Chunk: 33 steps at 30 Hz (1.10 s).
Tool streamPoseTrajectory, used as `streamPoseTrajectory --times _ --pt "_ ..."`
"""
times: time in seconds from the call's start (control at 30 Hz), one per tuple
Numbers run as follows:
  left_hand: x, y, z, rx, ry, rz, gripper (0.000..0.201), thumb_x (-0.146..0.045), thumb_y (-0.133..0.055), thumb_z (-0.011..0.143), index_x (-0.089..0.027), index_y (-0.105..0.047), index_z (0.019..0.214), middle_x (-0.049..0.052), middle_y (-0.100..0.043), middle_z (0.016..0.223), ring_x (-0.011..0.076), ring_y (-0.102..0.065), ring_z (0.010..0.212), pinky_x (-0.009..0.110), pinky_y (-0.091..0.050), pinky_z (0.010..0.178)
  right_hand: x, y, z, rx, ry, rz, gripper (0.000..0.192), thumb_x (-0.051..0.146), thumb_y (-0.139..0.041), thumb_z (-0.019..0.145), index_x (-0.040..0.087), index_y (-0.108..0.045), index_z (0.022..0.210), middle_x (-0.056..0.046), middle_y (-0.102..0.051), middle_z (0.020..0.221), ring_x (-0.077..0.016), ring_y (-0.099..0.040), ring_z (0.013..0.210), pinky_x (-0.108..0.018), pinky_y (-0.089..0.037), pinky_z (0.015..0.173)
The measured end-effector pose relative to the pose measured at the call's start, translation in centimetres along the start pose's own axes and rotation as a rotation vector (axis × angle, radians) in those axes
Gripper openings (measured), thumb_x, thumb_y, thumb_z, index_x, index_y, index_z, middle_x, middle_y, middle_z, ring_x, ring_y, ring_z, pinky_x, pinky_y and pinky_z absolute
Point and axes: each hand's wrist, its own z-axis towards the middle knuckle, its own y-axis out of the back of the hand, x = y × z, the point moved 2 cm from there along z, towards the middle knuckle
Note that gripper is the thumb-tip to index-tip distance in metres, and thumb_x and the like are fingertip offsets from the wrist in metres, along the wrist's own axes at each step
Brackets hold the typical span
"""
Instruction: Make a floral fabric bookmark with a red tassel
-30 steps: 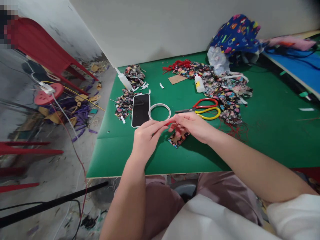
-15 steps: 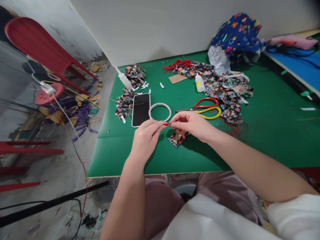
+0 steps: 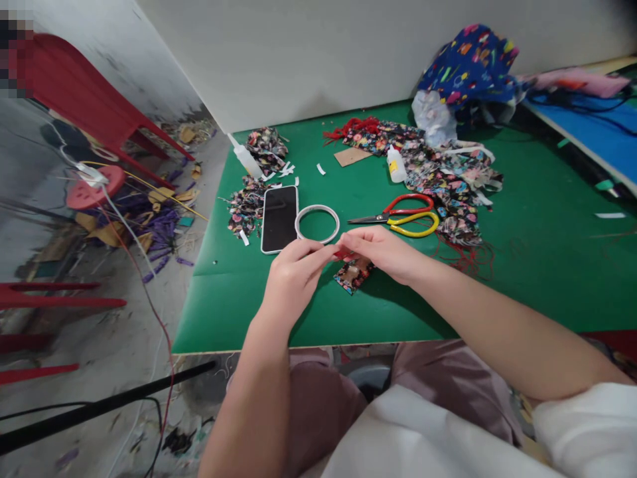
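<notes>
- The left hand [image 3: 291, 279] and the right hand [image 3: 383, 251] meet just above the green table [image 3: 522, 265], fingertips pressed together from both sides on a short piece of red cord [image 3: 343, 253].
- Both hands pinch that cord between thumb and forefinger; the other fingers curl loosely, and how much cord lies inside each pinch cannot be told.
- Directly below the right hand lies a small floral fabric piece [image 3: 352, 275], flat on the table and apart from the fingers — the cord is not yet joined to it, as far as can be seen.
- Judged from this, the work is at an early stage: the cord is being shaped in the fingers, the fabric piece lies untouched.
- Beyond the hands lie a white tape ring [image 3: 317, 224] and a phone [image 3: 279, 218], side by side.
- Scissors [image 3: 398, 216] with red and yellow handles lie to the right, closed — next to a heap of floral fabric scraps [image 3: 448, 182].
- Two small glue bottles [image 3: 396, 164] stand or lie farther back.
</notes>
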Motion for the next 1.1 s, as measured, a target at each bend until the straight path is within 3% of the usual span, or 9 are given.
streamPoseTrajectory --times 0.23,0.6,0.97,1.1 --pt "0.39 -0.24 -0.18 -0.023 -0.059 0.051 0.023 -0.015 -0.050 0.086 -0.019 -0.065 0.103 0.006 -0.064 0.086 0.0132 -0.056 0.078 0.026 -0.046 0.069 0.16 -0.16 -0.05 0.030 -0.034 0.028 0.027 0.040 -0.069 0.069 0.014 -0.064 0.068 0.002 -0.061 0.061 -0.0041 -0.049 0.050 -0.017 -0.035 0.046" --pt "0.28 0.11 0.00 -0.021 -0.001 0.018 0.023 -0.017 -0.052 0.086 -0.017 -0.064 0.105 0.005 -0.066 0.087 0.0126 -0.058 0.079 0.024 -0.047 0.071 -0.01 -0.16 0.13 -0.009 -0.035 -0.027 0.022 0.032 -0.072 0.065 0.013 -0.062 0.073 0.002 -0.062 0.063 -0.0047 -0.051 0.051 -0.018 -0.038 0.047" --pt "0.21 0.28 0.24 0.048 0.123 -0.043 0.017 -0.020 -0.050 0.086 -0.016 -0.065 0.091 0.004 -0.066 0.087 0.0131 -0.059 0.082 0.025 -0.047 0.076 -0.24 -0.26 0.07 0.035 -0.054 -0.072 0.018 0.030 -0.066 0.071 0.015 -0.060 0.077 0.003 -0.061 0.065 -0.0051 -0.052 0.052 -0.018 -0.038 0.048" --pt "0.24 0.41 0.21 0.054 0.142 -0.050 0.016 -0.019 -0.049 0.087 -0.017 -0.064 0.091 0.003 -0.066 0.087 0.0126 -0.059 0.083 0.024 -0.046 0.078 -0.19 -0.14 0.02 0.045 -0.049 -0.077 0.020 0.026 -0.070 0.067 0.015 -0.063 0.082 0.002 -0.064 0.073 -0.0061 -0.055 0.061 -0.019 -0.042 0.056"
